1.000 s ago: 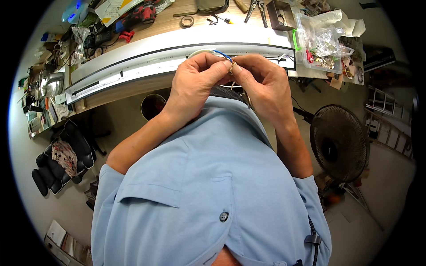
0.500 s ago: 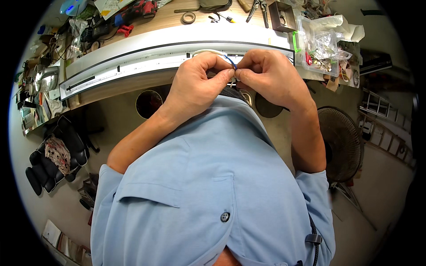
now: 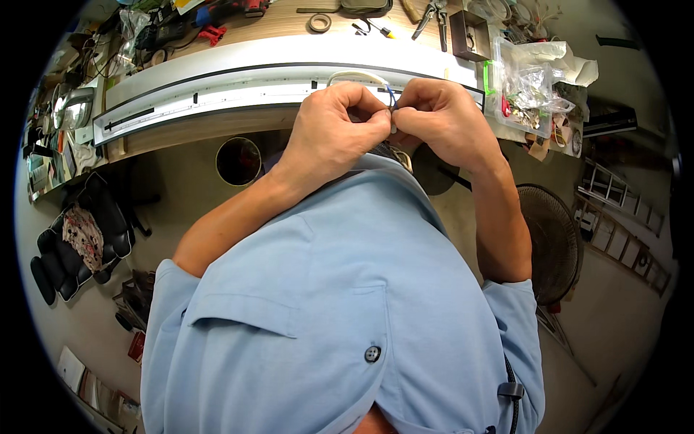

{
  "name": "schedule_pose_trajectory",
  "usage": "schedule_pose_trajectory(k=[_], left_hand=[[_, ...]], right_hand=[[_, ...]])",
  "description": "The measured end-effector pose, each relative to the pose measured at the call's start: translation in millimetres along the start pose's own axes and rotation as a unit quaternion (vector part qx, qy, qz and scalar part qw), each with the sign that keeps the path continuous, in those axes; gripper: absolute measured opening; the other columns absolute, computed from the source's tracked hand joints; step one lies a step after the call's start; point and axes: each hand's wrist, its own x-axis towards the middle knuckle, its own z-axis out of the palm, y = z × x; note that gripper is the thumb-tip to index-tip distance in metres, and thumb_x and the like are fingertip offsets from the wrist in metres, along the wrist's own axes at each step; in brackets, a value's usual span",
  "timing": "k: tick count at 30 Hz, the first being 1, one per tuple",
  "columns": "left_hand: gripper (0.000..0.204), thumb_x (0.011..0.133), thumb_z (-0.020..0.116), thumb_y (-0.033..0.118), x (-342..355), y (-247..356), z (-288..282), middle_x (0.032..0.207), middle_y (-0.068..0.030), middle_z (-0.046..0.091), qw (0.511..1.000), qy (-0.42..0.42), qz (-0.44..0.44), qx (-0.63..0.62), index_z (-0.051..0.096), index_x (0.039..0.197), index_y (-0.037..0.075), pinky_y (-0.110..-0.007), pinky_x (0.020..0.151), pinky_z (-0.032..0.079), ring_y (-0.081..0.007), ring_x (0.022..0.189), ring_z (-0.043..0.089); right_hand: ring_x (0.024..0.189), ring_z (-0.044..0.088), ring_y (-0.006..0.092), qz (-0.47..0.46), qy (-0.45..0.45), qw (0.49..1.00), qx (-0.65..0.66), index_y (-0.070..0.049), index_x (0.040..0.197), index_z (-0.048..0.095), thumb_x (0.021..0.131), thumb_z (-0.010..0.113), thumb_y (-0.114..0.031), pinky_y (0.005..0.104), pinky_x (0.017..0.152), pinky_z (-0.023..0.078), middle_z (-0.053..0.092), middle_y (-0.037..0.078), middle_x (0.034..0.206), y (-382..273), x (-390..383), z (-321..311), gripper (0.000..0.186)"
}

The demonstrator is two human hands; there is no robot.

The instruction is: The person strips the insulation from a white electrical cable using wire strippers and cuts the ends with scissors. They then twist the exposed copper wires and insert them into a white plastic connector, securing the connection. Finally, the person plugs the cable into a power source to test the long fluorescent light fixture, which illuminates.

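Note:
My left hand (image 3: 334, 130) and my right hand (image 3: 448, 119) meet fingertip to fingertip over the near edge of the workbench. Both are closed in a pinch on a thin blue wire (image 3: 392, 94). The wire comes out of a white cable (image 3: 358, 74) that arches up behind my left hand. Where the fingertips meet, the wire's end is hidden. Behind and below the hands lies a long white light fixture housing (image 3: 246, 90) with a dark rim, stretching across the bench. A narrow strip with small dark clips runs along its inside.
On the bench stand a roll of tape (image 3: 319, 23), pliers (image 3: 434, 22), a dark open box (image 3: 470, 36) and a clear plastic bin (image 3: 517, 94) of small parts. A bucket (image 3: 238, 160) is below the bench edge. A floor fan (image 3: 546, 242) stands at the right, a black chair (image 3: 83, 235) at the left.
Both hands have shifted slightly to the right in view, still pinched together. The white cable shows in a higher arch now, and less of the blue wire shows between the fingertips.

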Motion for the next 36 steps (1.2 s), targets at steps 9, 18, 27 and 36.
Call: schedule_pose_trajectory(k=[9, 18, 27, 36], left_hand=[[0.013, 0.093, 0.068, 0.011, 3, -8, 0, 0.086, -0.0027, 0.070, 0.999, 0.026, -0.011, -0.026, 0.069, 0.096, -0.002, -0.021, 0.073, 0.050, -0.0059, 0.079, 0.061], [0.027, 0.096, 0.068, 0.016, 1, -12, 1, 0.104, -0.0075, 0.070, 0.990, -0.016, 0.031, -0.135, 0.066, 0.115, -0.003, -0.024, 0.086, 0.053, -0.0100, 0.095, 0.065], [0.032, 0.097, 0.066, 0.011, -2, -9, 1, 0.111, -0.0094, 0.070, 0.997, -0.032, 0.012, -0.070, 0.063, 0.126, -0.002, -0.026, 0.089, 0.054, -0.0137, 0.101, 0.066], [0.020, 0.092, 0.071, 0.009, -9, 12, -8, 0.092, -0.0047, 0.069, 0.996, -0.023, 0.053, 0.071, 0.071, 0.110, -0.001, -0.023, 0.080, 0.052, -0.0109, 0.088, 0.065]], right_hand=[[0.075, 0.071, 0.0159, 0.005, 0.014, 0.998, 0.054, 0.007, 0.089, 0.067, 0.083, 0.068, -0.011, 0.0271, 0.069, 0.059, 0.070, 0.011, 0.081, 4, 4, 1, 0.020], [0.079, 0.071, 0.0156, 0.013, 0.017, 0.983, 0.181, 0.007, 0.097, 0.069, 0.089, 0.070, -0.014, 0.0255, 0.073, 0.060, 0.070, 0.012, 0.089, 8, -3, -7, 0.023], [0.088, 0.069, 0.0153, -0.051, -0.022, 0.972, 0.228, 0.006, 0.106, 0.068, 0.091, 0.070, -0.012, 0.0263, 0.082, 0.057, 0.071, 0.013, 0.098, 16, -8, -8, 0.024], [0.095, 0.065, 0.0120, -0.111, -0.003, 0.970, 0.217, 0.005, 0.116, 0.065, 0.094, 0.069, -0.013, 0.0257, 0.085, 0.052, 0.070, 0.009, 0.105, 33, -15, -3, 0.028]])
